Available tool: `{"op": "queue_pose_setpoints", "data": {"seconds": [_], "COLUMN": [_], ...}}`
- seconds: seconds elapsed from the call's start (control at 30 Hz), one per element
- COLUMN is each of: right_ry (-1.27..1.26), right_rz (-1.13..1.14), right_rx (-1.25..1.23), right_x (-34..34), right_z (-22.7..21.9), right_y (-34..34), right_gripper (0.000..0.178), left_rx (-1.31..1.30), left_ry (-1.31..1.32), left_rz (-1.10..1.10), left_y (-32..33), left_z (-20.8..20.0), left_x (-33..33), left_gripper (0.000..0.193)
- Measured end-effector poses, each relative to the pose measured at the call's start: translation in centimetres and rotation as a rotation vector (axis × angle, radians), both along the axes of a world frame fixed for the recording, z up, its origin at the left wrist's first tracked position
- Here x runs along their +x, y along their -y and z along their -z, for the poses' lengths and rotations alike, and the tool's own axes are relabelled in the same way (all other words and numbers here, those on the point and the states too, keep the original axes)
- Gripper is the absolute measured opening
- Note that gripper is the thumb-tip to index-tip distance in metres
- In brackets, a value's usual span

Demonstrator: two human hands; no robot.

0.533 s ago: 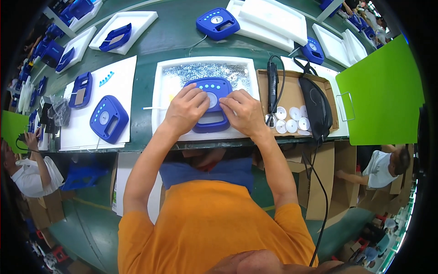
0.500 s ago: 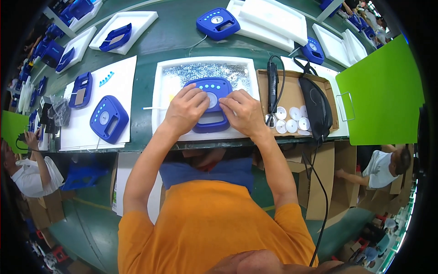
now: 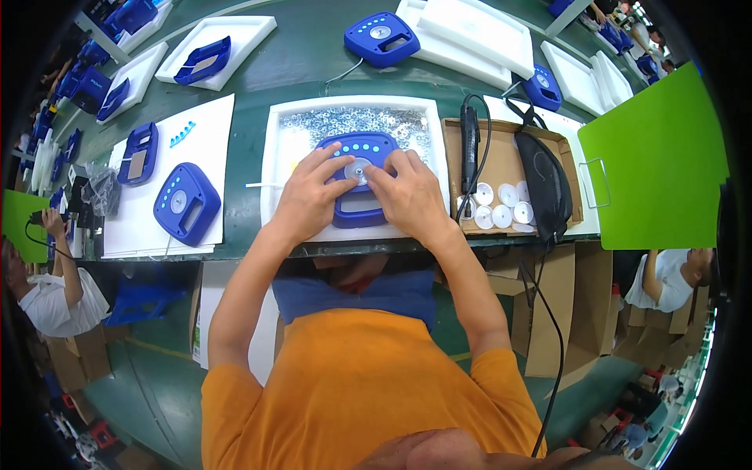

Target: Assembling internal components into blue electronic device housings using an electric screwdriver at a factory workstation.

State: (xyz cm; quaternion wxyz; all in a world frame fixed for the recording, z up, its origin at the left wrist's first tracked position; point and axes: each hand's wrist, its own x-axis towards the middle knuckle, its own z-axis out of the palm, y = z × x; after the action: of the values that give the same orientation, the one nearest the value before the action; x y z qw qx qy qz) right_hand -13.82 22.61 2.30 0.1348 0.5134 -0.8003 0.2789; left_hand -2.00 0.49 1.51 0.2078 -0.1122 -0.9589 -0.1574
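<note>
A blue plastic housing (image 3: 358, 217) with a handle opening and a row of pale blue dots lies in front of me, over a white foam tray (image 3: 270, 157). Set into its middle is a round, pale disc (image 3: 359, 170). My left hand (image 3: 312, 196) is closed against the housing's left side, its fingertips and thumb at the disc's left edge. From the right, my right hand (image 3: 411, 196) rests on the housing with curled fingers, its thumb pressed on the disc. The palms hide both sides of the housing.
Many small metal nuts (image 3: 352, 119) fill the tray's far part. On the right, a cardboard box (image 3: 489, 227) holds white discs (image 3: 501, 215), a corded tool (image 3: 470, 141) and a black pouch (image 3: 546, 184). More blue housings (image 3: 186, 204) lie left and at the back.
My right hand has shifted left and its thumb now lies on the disc. My left fingers have spread slightly around the disc, uncovering more of its centre.
</note>
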Motion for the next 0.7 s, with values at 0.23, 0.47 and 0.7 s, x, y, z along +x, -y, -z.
{"op": "queue_pose_setpoints", "data": {"seconds": [0.23, 0.47, 0.7], "right_ry": [0.076, 0.011, -0.051], "right_rz": [-0.027, -0.016, -0.007], "right_rx": [-0.106, 0.002, 0.005], "right_x": [0.9, 1.3, 0.1], "right_z": [-0.3, -0.4, 0.0], "right_y": [-0.1, -0.2, 0.4], "right_gripper": [0.021, 0.025, 0.030], "left_rx": [0.235, 0.120, 0.167], "left_ry": [-0.019, -0.021, 0.006], "left_rz": [-0.076, -0.048, -0.087], "left_y": [1.1, 1.1, -0.2], "left_z": [1.0, 1.2, 1.6], "left_x": [-0.5, -0.6, 0.6], "left_gripper": [0.039, 0.040, 0.040]}}
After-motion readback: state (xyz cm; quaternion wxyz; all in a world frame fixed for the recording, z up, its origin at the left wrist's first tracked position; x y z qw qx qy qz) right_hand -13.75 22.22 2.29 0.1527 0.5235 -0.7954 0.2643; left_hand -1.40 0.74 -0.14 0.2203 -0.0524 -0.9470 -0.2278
